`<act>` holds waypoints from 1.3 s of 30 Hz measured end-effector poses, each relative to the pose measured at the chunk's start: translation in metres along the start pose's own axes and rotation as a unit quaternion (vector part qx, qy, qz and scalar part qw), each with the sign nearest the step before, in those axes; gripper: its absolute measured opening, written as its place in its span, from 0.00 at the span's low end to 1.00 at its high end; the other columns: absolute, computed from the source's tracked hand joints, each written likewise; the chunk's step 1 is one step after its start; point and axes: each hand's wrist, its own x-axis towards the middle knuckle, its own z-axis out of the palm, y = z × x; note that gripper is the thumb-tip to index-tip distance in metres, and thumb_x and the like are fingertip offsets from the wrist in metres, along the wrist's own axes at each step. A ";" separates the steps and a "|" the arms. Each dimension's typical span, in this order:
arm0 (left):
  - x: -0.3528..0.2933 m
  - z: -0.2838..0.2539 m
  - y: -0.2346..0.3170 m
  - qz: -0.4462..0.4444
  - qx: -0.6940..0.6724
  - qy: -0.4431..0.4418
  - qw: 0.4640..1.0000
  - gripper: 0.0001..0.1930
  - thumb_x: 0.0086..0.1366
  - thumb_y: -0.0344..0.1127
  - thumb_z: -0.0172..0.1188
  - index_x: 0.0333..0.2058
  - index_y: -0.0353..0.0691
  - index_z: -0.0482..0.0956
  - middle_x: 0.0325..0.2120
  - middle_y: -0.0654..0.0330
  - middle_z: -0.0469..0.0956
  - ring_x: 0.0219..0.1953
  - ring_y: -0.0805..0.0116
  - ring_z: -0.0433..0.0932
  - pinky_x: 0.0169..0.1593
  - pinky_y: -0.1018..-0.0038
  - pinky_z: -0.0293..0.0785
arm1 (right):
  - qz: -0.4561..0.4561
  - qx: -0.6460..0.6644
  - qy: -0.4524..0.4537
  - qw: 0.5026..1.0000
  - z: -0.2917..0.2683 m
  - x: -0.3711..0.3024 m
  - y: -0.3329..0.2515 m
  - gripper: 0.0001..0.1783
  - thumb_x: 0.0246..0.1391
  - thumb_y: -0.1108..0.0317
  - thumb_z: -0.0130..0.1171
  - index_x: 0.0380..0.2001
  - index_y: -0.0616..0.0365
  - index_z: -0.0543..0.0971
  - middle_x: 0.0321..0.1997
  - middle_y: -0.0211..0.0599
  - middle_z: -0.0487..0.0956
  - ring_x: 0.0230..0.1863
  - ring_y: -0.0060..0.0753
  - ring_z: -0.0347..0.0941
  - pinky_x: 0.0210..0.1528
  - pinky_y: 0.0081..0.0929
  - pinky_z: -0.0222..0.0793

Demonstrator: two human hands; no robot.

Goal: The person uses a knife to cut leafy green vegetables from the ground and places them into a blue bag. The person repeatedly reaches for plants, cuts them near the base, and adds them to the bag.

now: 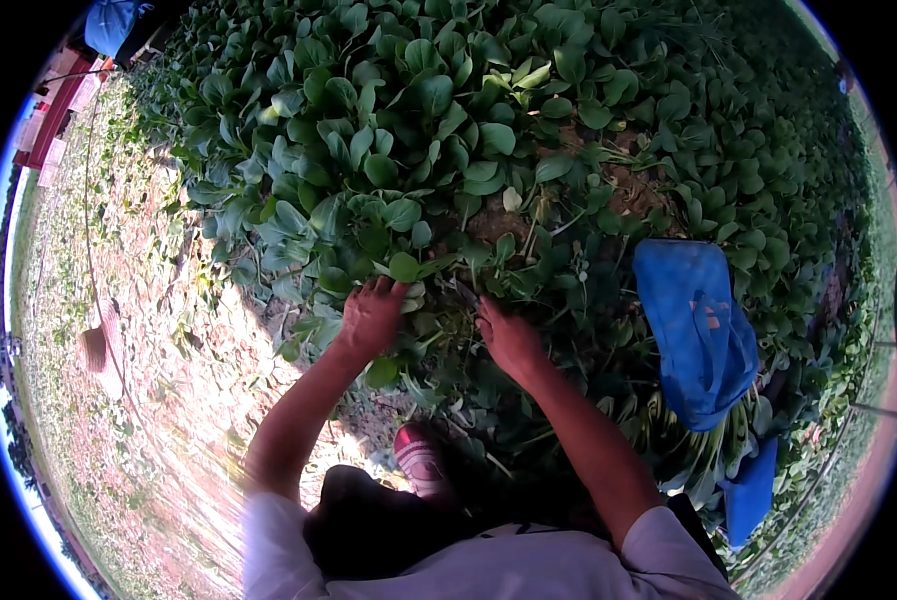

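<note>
Dense greens [384,170] border sunlit ground [199,320]. The left hand [372,318] curls its fingers at a leafy plant [405,267], grip unclear; the right hand [509,338] closes its fingers on what seems a small blade [463,291]. With it so near, a slip could nick the left fingers.

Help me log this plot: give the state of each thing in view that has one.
Left hand, fingers curled at leaves; grip unclear
Right hand, fingers bent; grip unclear
Leafy plants, upright, densely packed
Blue bag, lying down; open or closed unclear
Pale-stemmed greens, bunched at the bag's lower edge
Striped shoe, worn, partly hidden
Hat-like object, on sunlit ground
</note>
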 end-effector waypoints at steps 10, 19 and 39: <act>-0.047 -0.042 0.039 0.074 -0.108 0.121 0.984 0.33 0.46 0.34 0.66 0.55 0.48 0.69 0.38 0.56 0.76 0.43 0.56 0.74 0.47 0.63 0.70 | 0.274 0.656 -0.055 0.701 -0.060 -0.007 -0.034 0.16 0.53 0.59 0.61 0.40 0.55 0.73 0.32 0.32 0.77 0.26 0.24 0.76 0.27 0.23 0.73; -0.056 -0.156 0.105 -0.215 -0.319 -0.064 0.921 0.39 0.47 0.30 0.68 0.59 0.40 0.61 0.48 0.52 0.74 0.50 0.62 0.73 0.54 0.71 0.68 | -0.069 0.317 0.235 0.916 -0.127 -0.004 -0.064 0.09 0.48 0.75 0.58 0.33 0.62 0.70 0.27 0.45 0.73 0.27 0.50 0.70 0.29 0.34 0.66; 0.146 -0.066 0.033 -0.015 0.266 -0.337 0.903 0.46 0.45 0.29 0.61 0.63 0.47 0.49 0.39 0.45 0.77 0.40 0.48 0.78 0.42 0.56 0.74 | 0.064 0.328 0.135 0.933 -0.111 0.006 -0.003 0.14 0.56 0.59 0.54 0.36 0.58 0.70 0.27 0.43 0.77 0.29 0.49 0.74 0.29 0.39 0.68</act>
